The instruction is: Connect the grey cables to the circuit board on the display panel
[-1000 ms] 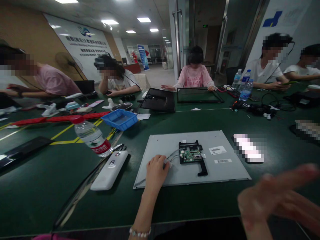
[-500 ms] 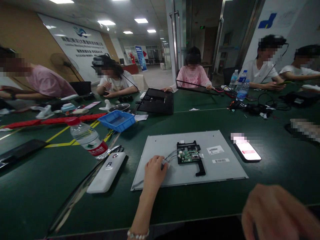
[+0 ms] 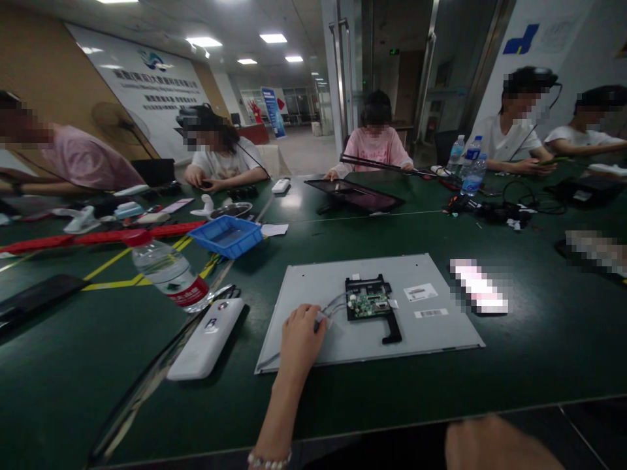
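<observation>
My left hand (image 3: 300,331) rests on the grey metal back of a flat display panel (image 3: 337,346), left of a green circuit board (image 3: 369,302). Its thumb and fingers are closed around a thin grey cable (image 3: 335,304) beside a bit of clear tape. That cable runs to the board, which sits in a black plastic bracket (image 3: 392,329). Two white labels lie on the panel's right half, one of them a barcode label (image 3: 431,313). Below the table edge, at the bottom right, is my right hand (image 3: 494,444), blurred and partly out of frame, its fingers unclear.
Left of the panel stand a white power bank (image 3: 208,339) and a water bottle (image 3: 169,274). A blue tray (image 3: 228,236) lies farther back. To the right is a lit phone (image 3: 477,287). Across the table a person (image 3: 376,143) handles a dark screen (image 3: 362,196); other people sit around.
My right hand has dropped lower and leftward, toward the frame's bottom. My left hand stays put. Across the table, the dark screen has swung right and tipped flatter, uncovering a white object behind it.
</observation>
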`<control>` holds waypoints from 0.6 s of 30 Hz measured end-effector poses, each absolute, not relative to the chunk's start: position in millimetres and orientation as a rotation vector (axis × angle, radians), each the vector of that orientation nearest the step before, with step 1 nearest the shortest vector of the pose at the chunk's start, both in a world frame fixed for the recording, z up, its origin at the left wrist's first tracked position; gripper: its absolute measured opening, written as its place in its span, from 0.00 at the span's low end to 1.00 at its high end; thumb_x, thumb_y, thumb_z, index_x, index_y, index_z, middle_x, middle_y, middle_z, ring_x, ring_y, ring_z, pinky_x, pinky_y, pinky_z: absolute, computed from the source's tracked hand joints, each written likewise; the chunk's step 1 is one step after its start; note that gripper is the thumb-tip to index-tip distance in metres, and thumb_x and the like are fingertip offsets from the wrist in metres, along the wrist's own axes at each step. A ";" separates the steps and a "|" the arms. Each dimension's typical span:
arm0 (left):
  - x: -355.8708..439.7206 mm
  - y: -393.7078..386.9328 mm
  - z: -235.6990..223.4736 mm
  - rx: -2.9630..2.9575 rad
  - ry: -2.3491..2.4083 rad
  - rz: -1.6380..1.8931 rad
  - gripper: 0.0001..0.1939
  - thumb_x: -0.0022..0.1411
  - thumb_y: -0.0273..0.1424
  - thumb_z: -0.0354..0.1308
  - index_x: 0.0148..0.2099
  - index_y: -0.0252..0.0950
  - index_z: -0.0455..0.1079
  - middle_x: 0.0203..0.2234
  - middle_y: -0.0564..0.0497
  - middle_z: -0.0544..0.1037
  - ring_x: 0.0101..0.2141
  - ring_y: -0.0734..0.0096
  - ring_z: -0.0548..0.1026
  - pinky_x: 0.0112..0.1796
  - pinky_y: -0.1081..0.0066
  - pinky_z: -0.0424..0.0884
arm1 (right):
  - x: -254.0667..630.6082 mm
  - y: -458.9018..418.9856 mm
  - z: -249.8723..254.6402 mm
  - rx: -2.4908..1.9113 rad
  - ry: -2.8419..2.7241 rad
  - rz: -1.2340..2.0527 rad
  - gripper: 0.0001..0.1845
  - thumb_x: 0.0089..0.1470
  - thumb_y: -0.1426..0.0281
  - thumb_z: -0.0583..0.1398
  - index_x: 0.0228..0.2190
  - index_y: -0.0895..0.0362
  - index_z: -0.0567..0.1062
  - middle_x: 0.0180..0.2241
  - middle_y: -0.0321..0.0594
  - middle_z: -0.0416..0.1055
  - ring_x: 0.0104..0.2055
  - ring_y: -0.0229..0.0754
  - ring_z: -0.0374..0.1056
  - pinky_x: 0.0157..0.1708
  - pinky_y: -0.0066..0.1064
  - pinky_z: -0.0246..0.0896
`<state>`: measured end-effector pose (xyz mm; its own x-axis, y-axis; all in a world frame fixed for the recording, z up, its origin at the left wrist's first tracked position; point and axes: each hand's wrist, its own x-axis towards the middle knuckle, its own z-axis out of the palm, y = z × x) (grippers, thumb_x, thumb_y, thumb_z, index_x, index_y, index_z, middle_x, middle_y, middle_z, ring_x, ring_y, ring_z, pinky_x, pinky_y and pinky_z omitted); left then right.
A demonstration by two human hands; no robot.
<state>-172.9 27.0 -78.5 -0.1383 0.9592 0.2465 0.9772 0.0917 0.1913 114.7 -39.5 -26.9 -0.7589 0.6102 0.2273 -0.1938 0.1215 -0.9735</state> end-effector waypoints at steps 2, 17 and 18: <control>-173.0 26.9 -78.9 -2.021 -2.278 -0.487 0.12 0.60 0.31 0.52 0.46 0.38 0.68 0.43 0.47 0.72 0.43 0.62 0.71 0.44 0.65 0.65 | 112.8 -21.0 -10.2 -0.435 -1.593 1.623 0.15 0.61 0.56 0.46 0.35 0.46 0.69 0.18 0.30 0.63 0.15 0.33 0.55 0.17 0.25 0.57; -168.0 21.8 -80.4 -1.997 -2.273 -0.407 0.16 0.58 0.37 0.54 0.47 0.37 0.63 0.43 0.45 0.69 0.45 0.58 0.67 0.45 0.62 0.62 | 102.0 163.9 -97.1 -1.236 -2.098 0.962 0.11 0.44 0.72 0.59 0.35 0.57 0.74 0.34 0.40 0.73 0.33 0.40 0.68 0.35 0.33 0.62; -168.0 21.6 -80.8 -1.997 -2.272 -0.402 0.16 0.58 0.37 0.55 0.47 0.37 0.63 0.43 0.45 0.69 0.45 0.58 0.67 0.44 0.62 0.62 | 102.9 161.5 -100.4 -1.232 -2.144 0.947 0.12 0.44 0.72 0.59 0.35 0.57 0.74 0.35 0.41 0.73 0.34 0.41 0.68 0.36 0.33 0.62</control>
<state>-168.0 21.6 -80.8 -0.1411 0.9607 0.2392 0.9844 0.1105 0.1367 102.9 161.5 -100.4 -0.4735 0.8780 0.0705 0.5390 0.3521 -0.7652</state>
